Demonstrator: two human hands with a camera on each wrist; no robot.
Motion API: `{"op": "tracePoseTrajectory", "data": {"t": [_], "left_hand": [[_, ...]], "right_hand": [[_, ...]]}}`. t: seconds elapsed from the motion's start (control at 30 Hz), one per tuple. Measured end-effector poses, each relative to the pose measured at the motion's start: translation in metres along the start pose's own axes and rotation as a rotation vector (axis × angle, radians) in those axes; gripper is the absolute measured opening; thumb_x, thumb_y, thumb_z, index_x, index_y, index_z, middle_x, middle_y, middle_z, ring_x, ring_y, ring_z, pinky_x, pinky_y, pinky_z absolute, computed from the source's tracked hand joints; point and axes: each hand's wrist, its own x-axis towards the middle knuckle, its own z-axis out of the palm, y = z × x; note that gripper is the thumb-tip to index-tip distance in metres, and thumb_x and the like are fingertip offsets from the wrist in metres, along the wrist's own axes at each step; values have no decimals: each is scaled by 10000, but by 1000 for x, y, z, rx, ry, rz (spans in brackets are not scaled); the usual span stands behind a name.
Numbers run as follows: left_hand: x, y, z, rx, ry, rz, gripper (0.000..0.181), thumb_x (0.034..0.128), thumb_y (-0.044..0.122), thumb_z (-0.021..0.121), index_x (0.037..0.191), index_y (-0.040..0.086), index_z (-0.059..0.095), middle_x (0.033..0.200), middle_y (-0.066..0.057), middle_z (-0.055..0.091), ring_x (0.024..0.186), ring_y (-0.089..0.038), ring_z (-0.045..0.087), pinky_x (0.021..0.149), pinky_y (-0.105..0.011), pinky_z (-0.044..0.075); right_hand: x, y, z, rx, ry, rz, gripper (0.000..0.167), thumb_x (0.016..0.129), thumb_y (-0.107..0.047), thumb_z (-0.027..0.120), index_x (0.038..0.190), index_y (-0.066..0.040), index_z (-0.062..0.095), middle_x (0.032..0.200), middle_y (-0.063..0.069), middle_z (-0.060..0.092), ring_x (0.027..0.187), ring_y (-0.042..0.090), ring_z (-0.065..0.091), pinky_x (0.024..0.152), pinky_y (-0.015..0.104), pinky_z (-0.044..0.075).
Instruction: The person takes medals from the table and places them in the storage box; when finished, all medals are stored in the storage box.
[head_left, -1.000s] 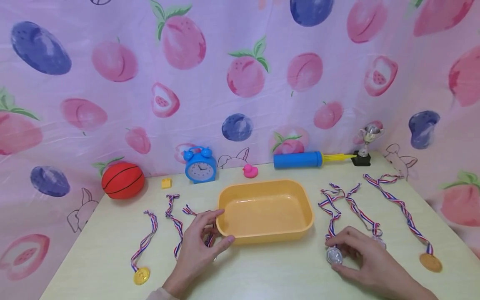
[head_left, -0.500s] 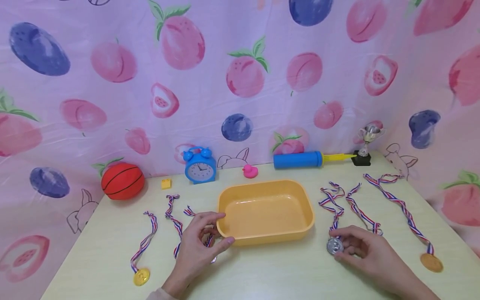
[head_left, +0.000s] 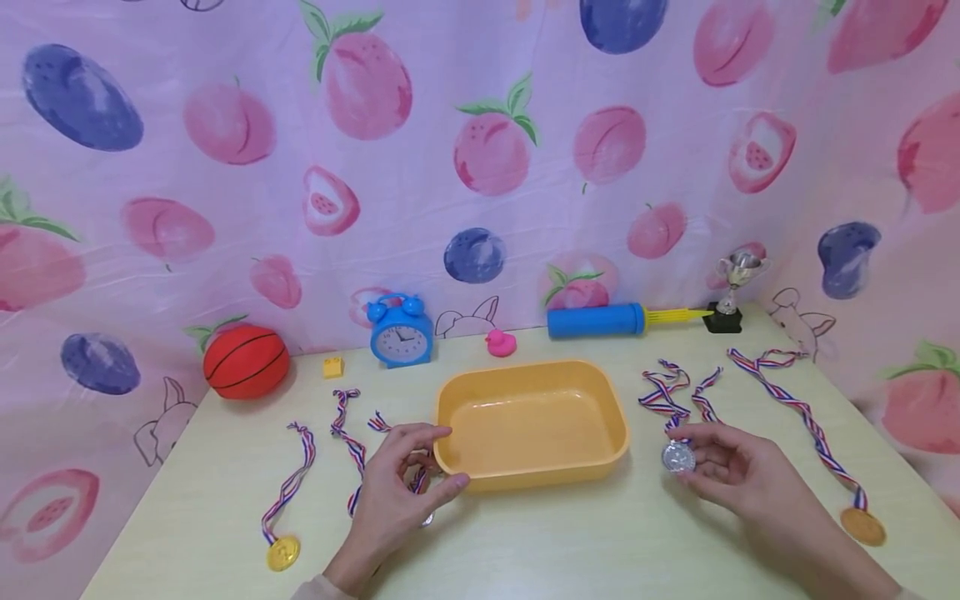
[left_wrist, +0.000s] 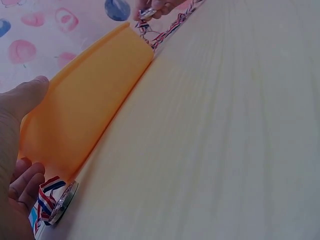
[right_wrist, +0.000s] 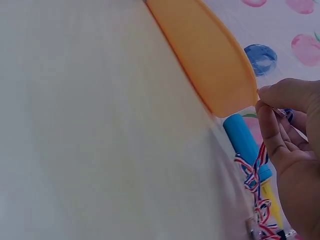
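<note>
My right hand [head_left: 757, 483] pinches a silver medal [head_left: 678, 457] by its edge between thumb and fingers, right of the yellow-orange tray [head_left: 532, 482]. The medal is raised off the table, and its striped ribbon [head_left: 663, 392] trails behind it. At the tray's left front corner my left hand [head_left: 393, 483] rests with loosely bent fingers, index at the rim and thumb by the front wall. Under that hand lies another silver medal [left_wrist: 64, 204], mostly hidden in the head view. A gold medal [head_left: 283, 552] lies far left, a bronze-coloured medal [head_left: 862, 527] far right.
Along the back stand a red basketball [head_left: 247, 362], yellow block [head_left: 333, 367], blue alarm clock [head_left: 402, 332], pink duck [head_left: 501, 342], blue pump [head_left: 596, 320] and trophy [head_left: 727, 292]. More ribbons [head_left: 348, 433] lie beside the left hand; another ribbon [head_left: 705, 404] runs behind the right.
My right hand has lifted the silver medal from the table and moved it away from me, slightly right. Its ribbon has shifted with it. The left hand and tray stay put.
</note>
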Motion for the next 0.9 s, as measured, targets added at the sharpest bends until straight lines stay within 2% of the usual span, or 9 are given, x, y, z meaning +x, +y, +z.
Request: {"op": "tracePoseTrajectory", "data": {"t": [0.2,0.33,0.63,0.8,0.9], "left_hand": [[0,0,1,7,3,-6,575,811,291,1033,1328,299,781,1354,41,644,1067,-218,706,939,-392,654],[0,1,2,4,5,-3,579,811,291,1033,1332,282,782,1355,37,646,1065,-220,710,932,-382,655],[0,1,1,-17,4,-5,589,806,269,1037,1337,256,782,1366,23,644,1066,-232,715,930,-369,656],[1,1,1,-11,2,-6,587,805,275,1037,1333,281,780,1369,25,643,1074,-231,712,937,-375,655],[1,1,0,0,1,-12,581,808,294,1036,1329,309,778,1367,35,643,1075,-226,708,937,-376,655]], "right_hand": [[14,-10,-7,-45,44,-117,521,960,9,852,1446,2,666,1219,29,773,973,132,770,834,236,645],[24,-20,-11,-38,67,-144,532,949,21,859,1446,0,669,1240,-31,764,964,99,763,838,221,640],[42,-35,-21,-38,65,-208,552,967,39,835,1484,-17,651,1194,18,718,957,84,751,829,218,641],[51,-44,-24,18,75,-261,553,954,107,811,1475,29,643,1234,15,736,963,73,750,844,210,637],[57,-51,-26,15,82,-277,550,959,99,812,1477,21,643,1224,22,731,966,78,745,855,200,632]]}}
